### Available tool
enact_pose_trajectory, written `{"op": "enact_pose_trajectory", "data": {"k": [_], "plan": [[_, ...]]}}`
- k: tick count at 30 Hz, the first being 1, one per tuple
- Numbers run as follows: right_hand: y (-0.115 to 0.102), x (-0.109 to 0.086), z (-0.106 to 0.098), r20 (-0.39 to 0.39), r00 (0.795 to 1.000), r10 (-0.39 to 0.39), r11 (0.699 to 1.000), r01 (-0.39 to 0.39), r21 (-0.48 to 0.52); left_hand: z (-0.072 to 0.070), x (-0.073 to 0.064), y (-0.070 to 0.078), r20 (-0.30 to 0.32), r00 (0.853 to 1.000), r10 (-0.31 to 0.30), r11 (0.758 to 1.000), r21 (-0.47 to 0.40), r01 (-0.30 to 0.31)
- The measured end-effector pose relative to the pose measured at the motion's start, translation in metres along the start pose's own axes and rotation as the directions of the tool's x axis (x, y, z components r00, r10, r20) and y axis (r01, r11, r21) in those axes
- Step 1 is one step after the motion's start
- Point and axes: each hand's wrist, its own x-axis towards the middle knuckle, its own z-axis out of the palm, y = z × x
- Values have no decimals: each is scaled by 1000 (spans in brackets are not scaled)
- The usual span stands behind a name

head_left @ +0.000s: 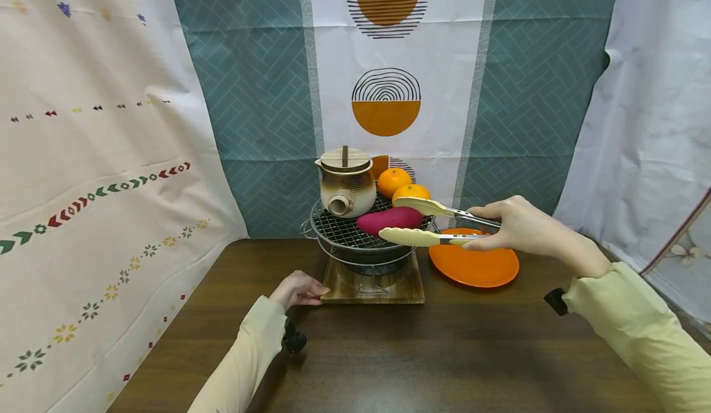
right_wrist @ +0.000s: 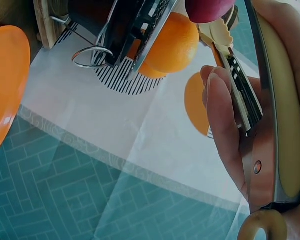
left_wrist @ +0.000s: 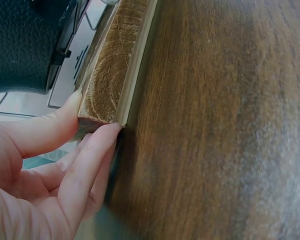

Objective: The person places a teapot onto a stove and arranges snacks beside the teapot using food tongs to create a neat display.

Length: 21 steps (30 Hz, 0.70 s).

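Observation:
My right hand (head_left: 522,225) grips a pair of tongs (head_left: 411,237) with cream-coloured tips and metal arms. Between the tips is a purple-red sweet potato (head_left: 383,220), over the front of the black wire grate (head_left: 339,230) of a round tabletop grill. Whether it touches the grate I cannot tell. Two oranges (head_left: 394,180) sit behind it; one shows close up as an orange (right_wrist: 176,44) in the right wrist view. Under the grill lies a square wooden board (head_left: 413,280). My left hand (head_left: 299,289) pinches its front left corner, thumb above and fingers below, at the board's edge (left_wrist: 112,70).
A beige-brown clay teapot (head_left: 355,191) with a wooden lid stands on the grate's left side. Right of the grill, an orange plate (head_left: 472,268) lies on the dark wooden table (head_left: 444,351). Patterned cloths (head_left: 255,92) hang behind and at both sides.

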Motion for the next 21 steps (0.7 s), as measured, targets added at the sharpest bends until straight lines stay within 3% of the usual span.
{"op": "enact_pose_trajectory", "data": {"k": [21], "plan": [[-11,12,5,73,995,68,998,-67,-13,-1,-1,-1,9,1000,5,1000,20,-5]]}}
